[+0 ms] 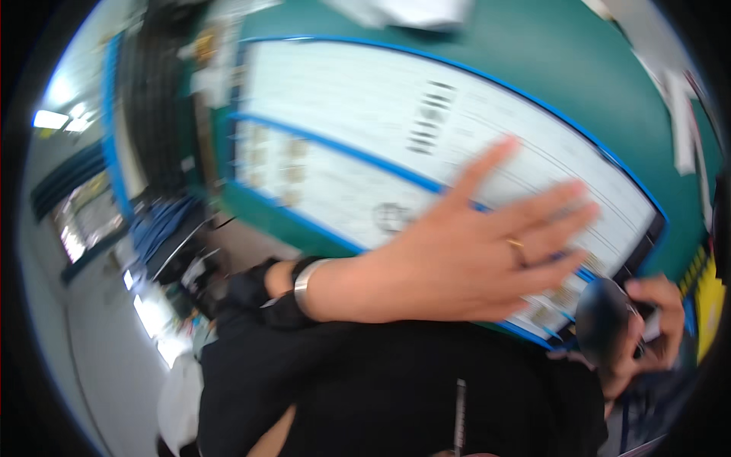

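My left hand (464, 263) reaches across from the lower left, palm down, with a ring on one finger and a silver band at the wrist. Its fingers are stretched out and spread over a long white sheet (327, 84) in a blue frame. Motion blur hides whether they touch it. Below lies a second blue-edged white strip (335, 198) with rows of small brownish marks or parts, partly behind the hand. At the lower right my right hand (664, 316) curls around a dark rounded object (600, 316); its kind is unclear.
The framed sheets lie on a green tabletop (609, 99). White paper (426, 11) rests at the far edge. Dark upright stacks (156, 99) and blue cloth (164, 228) are at the left. Something yellow (712, 305) stands at the right rim.
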A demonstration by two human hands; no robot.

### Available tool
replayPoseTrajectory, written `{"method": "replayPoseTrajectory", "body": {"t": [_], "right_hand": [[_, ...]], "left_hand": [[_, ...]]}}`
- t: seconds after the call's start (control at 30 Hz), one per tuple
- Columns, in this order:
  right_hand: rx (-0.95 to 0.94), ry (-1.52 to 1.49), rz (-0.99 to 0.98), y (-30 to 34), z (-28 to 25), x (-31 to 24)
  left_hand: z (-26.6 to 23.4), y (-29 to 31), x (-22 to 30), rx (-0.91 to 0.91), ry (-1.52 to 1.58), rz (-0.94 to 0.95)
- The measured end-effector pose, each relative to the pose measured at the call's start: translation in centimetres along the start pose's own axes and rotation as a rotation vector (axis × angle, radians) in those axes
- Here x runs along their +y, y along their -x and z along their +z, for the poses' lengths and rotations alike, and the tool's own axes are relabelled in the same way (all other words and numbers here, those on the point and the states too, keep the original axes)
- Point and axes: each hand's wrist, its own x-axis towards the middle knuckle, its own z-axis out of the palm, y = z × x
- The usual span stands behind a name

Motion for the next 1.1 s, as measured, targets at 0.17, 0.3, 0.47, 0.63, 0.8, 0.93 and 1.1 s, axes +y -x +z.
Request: {"method": "replayPoseTrajectory", "body": {"t": [0.17,0.3,0.47,0.63,0.8,0.93,1.1], "right_hand": [[-0.141,-0.172,-0.148,-2.6,-0.7,1.8],[-0.092,-0.174,-0.153,-1.9,-1.1,1.7],[-0.035,-0.247,-0.123,-1.7,-1.1,1.9],[-0.025,-0.183,-0.027,-1.8,-0.3,1.1],[-0.063,-0.161,-0.103,-2.0,-0.4,1.3],[0.008,-0.287,-0.170,-1.6,-0.1,2.5],[0.246,-0.309,-0.253,-2.7,2.0,2.2]], "left_hand": [[-0.8,-1.2,0.7,-0.180,-0.098,-0.086],[-1.3,-2.2,1.1,-0.204,-0.141,-0.044],[-1.1,-2.3,1.2,-0.188,-0.169,-0.042],[-1.1,-1.9,0.9,-0.187,-0.178,-0.053],[-1.4,-2.1,0.6,-0.221,-0.187,-0.047],[-1.6,-2.7,0.8,-0.306,-0.188,-0.026],[-1.6,-1.1,0.1,-0.255,-0.279,0.024]]}}
